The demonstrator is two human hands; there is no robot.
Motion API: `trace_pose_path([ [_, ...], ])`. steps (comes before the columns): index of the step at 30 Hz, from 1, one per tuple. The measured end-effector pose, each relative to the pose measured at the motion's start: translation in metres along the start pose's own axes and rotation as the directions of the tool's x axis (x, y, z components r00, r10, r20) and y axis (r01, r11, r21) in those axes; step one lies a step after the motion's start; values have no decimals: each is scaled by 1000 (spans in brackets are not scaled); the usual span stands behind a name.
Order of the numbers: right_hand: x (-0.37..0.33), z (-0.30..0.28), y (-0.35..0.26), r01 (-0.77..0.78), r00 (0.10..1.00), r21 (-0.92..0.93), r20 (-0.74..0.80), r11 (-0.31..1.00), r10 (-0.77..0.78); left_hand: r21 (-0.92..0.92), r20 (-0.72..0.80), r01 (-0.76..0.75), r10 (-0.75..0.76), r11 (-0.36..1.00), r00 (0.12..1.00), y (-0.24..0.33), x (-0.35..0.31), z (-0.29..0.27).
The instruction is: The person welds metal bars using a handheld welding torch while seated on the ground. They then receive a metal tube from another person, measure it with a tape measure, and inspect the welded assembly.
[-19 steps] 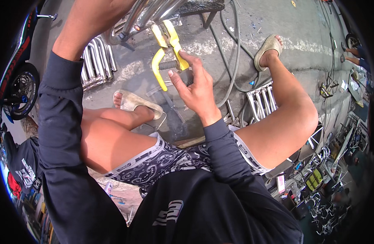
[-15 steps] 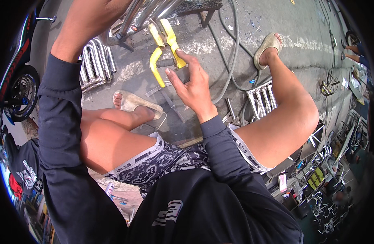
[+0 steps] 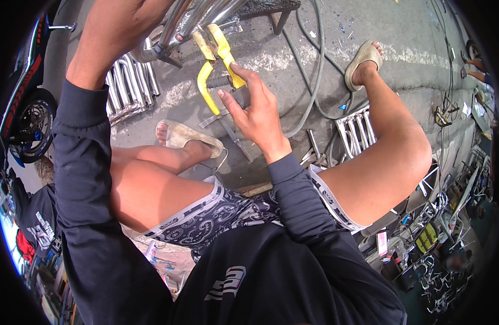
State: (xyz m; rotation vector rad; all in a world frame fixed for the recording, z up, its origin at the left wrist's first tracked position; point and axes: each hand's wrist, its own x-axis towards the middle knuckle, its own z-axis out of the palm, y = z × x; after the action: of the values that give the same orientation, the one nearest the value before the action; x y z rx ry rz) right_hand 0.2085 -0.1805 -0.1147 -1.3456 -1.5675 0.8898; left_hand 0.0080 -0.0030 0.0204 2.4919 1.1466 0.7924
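A yellow-handled spring clamp (image 3: 206, 86) hangs in front of me, its far end against the bent shiny metal tubes (image 3: 192, 27) at the top. A dark coil spring (image 3: 219, 82) sits between its handles. My right hand (image 3: 257, 108) is beside the clamp, thumb and forefinger spread apart. The forefinger's tip meets or overlaps the right handle, while the thumb stays off it. My left hand (image 3: 135, 13) reaches up to the tubes at the top edge; its fingers are out of the picture, so their grip is hidden.
Bundles of bent chrome tubes (image 3: 131, 86) lie on the left, with more tubes (image 3: 356, 132) by my right leg. Grey hoses (image 3: 319, 65) curve across the ground. A hammer (image 3: 313, 142) and flat metal bars (image 3: 236, 140) lie near my feet. Left stands a motorcycle wheel (image 3: 33, 124).
The whole view has shifted slightly, with most of the ground and my legs a little further right. My right hand keeps nearly the same pose beside the clamp.
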Motion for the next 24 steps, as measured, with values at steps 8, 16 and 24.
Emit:
trace_pose_path([
  [8,3,-3,-3,-21,1000,25,7,999,21,0,-1,3,-3,1000,1000,4,3,0],
  [16,5,-5,-1,-18,1000,19,13,1000,18,-9,19,2,-2,1000,1000,-1,1,-2],
  [24,-2,-1,1,25,1000,13,-1,1000,-25,23,-62,-77,78,997,995,-15,-1,6],
])
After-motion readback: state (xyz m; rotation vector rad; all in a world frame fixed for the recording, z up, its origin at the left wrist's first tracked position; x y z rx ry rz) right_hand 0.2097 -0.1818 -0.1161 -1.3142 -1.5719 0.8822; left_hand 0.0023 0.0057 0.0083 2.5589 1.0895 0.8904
